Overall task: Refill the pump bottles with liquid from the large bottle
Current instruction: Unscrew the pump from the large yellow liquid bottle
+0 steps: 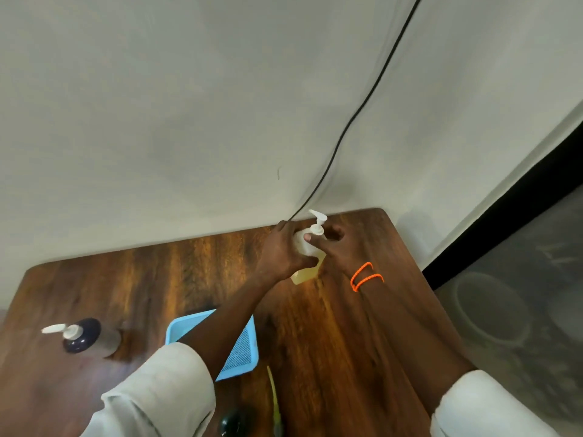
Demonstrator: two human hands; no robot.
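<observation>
Wooden and dark-grained, the table (362,326) runs up to a pale wall; near its far right corner stands a clear pump bottle (305,258) with yellowish liquid low in its body and a white pump head (318,223) on top; both hands meet around it. The left hand (281,252) wraps the bottle's body from the left side, fingers curled round it and thumb across the front; the right hand (335,247) is at the neck, thumb and fingers pinching the collar just under the pump head; an orange beaded cord (366,276) loops twice round the right wrist. A second pump bottle (91,337), dark with a white pump, stands well apart at the table's left side, upright and untouched; a light blue mesh tray (241,351) lies nearer the person, partly hidden beneath the left forearm; both forearms come out of rolled pale sleeves (164,392). At the bottom edge a dark rounded object (233,422) and a thin yellow-green strip (275,402) are cut off by the frame, and I cannot tell what they are. A black cable (362,108) slants down the wall to the table's back edge, just behind the held bottle.
</observation>
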